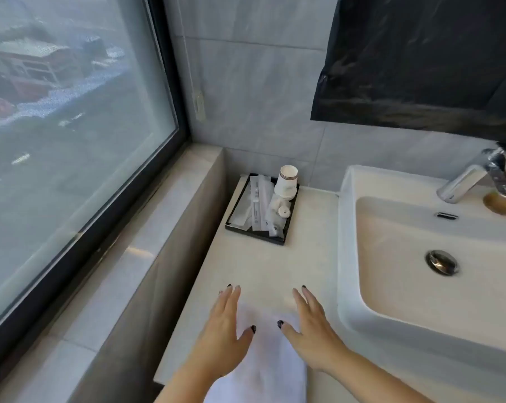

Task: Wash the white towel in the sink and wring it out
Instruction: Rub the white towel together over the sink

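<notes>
Towel: white terry-cloth towel lies flat on the pale stone bench, at its near edge, left of the basin; its near end runs out of the bottom of the view.
Left hand: the left hand is spread over the towel's left edge, fingers straight and close together, thumb out toward the middle; whether the palm presses down or only hovers just above cannot be told.
Right hand: the right hand mirrors it over the towel's right edge, fingers straight, thumb turned inward (both hands flat and holding nothing, with dark-painted nails).
Between the hands: a strip of bare towel shows between the two thumbs, which are near each other but apart.
Sink: white rectangular ceramic sink sits on the bench just right of the towel, its bowl dry-looking, with a round chrome drain plug and an oval overflow slot.
Tap: chrome lever tap stands at the sink's back rim, partly cut off by the right edge.
Tray: black square tray at the back of the bench, near the wall, holds wrapped toiletries and stacked white paper cups.
Surroundings: grey tiled wall behind, a dark sheet hanging above the sink, a large black-framed window on the left.
</notes>
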Demonstrator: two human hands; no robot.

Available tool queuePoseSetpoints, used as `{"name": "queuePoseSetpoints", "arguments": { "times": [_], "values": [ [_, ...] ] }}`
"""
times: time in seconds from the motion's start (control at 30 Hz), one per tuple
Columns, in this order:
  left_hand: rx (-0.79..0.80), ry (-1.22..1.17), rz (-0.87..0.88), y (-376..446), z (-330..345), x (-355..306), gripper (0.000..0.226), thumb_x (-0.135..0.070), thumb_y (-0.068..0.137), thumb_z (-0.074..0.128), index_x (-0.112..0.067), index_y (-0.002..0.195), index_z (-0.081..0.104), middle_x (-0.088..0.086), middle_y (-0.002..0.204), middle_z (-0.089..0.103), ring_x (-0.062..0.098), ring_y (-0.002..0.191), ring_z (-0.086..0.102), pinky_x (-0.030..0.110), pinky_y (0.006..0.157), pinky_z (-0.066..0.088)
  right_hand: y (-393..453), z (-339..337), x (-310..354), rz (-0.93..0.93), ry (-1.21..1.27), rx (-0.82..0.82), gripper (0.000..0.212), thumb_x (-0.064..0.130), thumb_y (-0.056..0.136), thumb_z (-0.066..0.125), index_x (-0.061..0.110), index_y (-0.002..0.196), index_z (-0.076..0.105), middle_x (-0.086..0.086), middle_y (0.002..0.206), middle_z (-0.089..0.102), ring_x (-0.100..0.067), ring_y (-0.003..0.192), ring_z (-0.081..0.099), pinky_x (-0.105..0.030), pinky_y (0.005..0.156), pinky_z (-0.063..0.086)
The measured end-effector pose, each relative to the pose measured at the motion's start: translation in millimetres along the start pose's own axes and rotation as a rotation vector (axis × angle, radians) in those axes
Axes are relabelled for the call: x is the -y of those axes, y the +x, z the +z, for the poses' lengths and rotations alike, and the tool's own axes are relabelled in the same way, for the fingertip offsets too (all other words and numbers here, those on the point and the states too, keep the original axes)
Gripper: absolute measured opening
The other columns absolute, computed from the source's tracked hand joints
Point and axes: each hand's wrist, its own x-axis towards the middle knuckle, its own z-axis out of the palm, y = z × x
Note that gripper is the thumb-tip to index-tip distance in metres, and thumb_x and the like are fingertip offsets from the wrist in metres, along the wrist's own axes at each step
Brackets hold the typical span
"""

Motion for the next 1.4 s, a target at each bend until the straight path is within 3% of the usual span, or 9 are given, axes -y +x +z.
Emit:
{"name": "queuePoseSetpoints", "arguments": {
  "times": [0.2, 0.33, 0.43, 0.53, 0.8, 0.87, 1.0, 1.17, 1.4],
  "values": [
    [0.049, 0.207, -0.001, 2, 22, 16, 0.083, -0.036, 0.098, 0.056, -0.021, 0.158, 0.000, 0.000, 0.164, -0.003, 0.022, 0.151, 0.004, 0.025, 0.117, 0.024, -1, 26, -12, 0.023, -0.054, 0.009, 0.054, 0.036, 0.096, 0.054, 0.017, 0.143, 0.034, 0.001, 0.153, 0.023, -0.016, 0.145, 0.019, -0.025, 0.113, 0.026],
    [-0.120, 0.227, -0.012, 4, 24, 19, 0.073, -0.029, 0.092, 0.065, -0.026, 0.154, 0.026, -0.002, 0.140, 0.031, 0.018, 0.124, 0.037, 0.023, 0.089, 0.046, -7, 23, -10, -0.074, -0.004, -0.145, 0.024, 0.012, 0.091, 0.055, 0.034, 0.094, 0.044, 0.009, 0.112, 0.052, -0.015, 0.107, 0.053, -0.026, 0.087, 0.044],
    [-0.213, 0.017, -0.058, 6, 19, 17, 0.041, -0.021, 0.084, 0.075, -0.022, 0.123, 0.062, -0.006, 0.111, 0.043, 0.017, 0.102, 0.052, 0.020, 0.075, 0.047, -16, 12, 0, -0.076, 0.141, -0.160, 0.025, 0.012, 0.089, 0.056, 0.032, 0.083, 0.043, 0.010, 0.087, 0.060, -0.011, 0.078, 0.055, -0.029, 0.072, 0.047],
    [-0.225, -0.257, -0.174, 3, 8, 9, 0.014, -0.014, 0.080, 0.074, -0.020, 0.087, 0.063, -0.006, 0.103, 0.047, 0.011, 0.092, 0.057, 0.013, 0.068, 0.041, -33, -4, 20, -0.142, 0.338, -0.179, 0.017, 0.013, 0.089, 0.058, 0.029, 0.085, 0.054, 0.007, 0.081, 0.060, -0.004, 0.066, 0.048, -0.021, 0.064, 0.040],
    [-0.237, -0.854, -0.097, -6, -38, -57, 0.059, -0.053, 0.060, 0.078, -0.018, 0.104, 0.058, -0.001, 0.094, 0.071, 0.020, 0.089, 0.069, 0.037, 0.081, 0.055, -64, -93, 90, -0.349, 0.788, -0.384, 0.007, 0.029, 0.078, 0.067, 0.025, 0.082, 0.063, 0.007, 0.078, 0.064, -0.008, 0.072, 0.056, -0.023, 0.067, 0.046],
    [-0.225, -0.893, 0.003, -1, -47, -78, 0.068, -0.057, 0.057, 0.076, -0.022, 0.113, 0.059, -0.002, 0.104, 0.071, 0.013, 0.094, 0.068, 0.030, 0.081, 0.051, -68, -119, 103, -0.382, 0.859, -0.452, 0.006, 0.030, 0.077, 0.068, 0.028, 0.080, 0.064, 0.006, 0.079, 0.065, -0.011, 0.075, 0.058, -0.029, 0.070, 0.048],
    [-0.039, -0.905, -0.025, 17, -59, -122, 0.052, -0.053, 0.077, 0.067, -0.031, 0.123, 0.057, -0.017, 0.127, 0.060, -0.003, 0.116, 0.055, 0.017, 0.086, 0.043, -82, -166, 124, -0.495, 0.875, -0.559, 0.005, 0.028, 0.077, 0.068, 0.028, 0.078, 0.064, 0.003, 0.080, 0.065, -0.015, 0.079, 0.060, -0.037, 0.074, 0.048],
    [0.208, -0.816, 0.034, 30, -62, -172, 0.048, -0.051, 0.077, 0.056, -0.013, 0.102, 0.070, 0.006, 0.111, 0.071, 0.019, 0.103, 0.066, 0.039, 0.097, 0.047, -104, -210, 127, -0.622, 0.744, -0.678, 0.006, 0.029, 0.081, 0.067, 0.026, 0.081, 0.062, 0.010, 0.075, 0.062, -0.007, 0.073, 0.056, -0.027, 0.068, 0.046],
    [0.052, -0.995, 0.229, 24, -44, -267, 0.020, -0.027, 0.097, 0.059, -0.026, 0.114, 0.070, 0.001, 0.108, 0.075, 0.016, 0.104, 0.069, 0.037, 0.092, 0.050, -144, -283, 82, -0.640, 0.619, -1.001, 0.011, 0.009, 0.090, 0.067, 0.021, 0.091, 0.066, 0.017, 0.087, 0.068, 0.001, 0.087, 0.063, -0.010, 0.074, 0.046]
  ]
}}
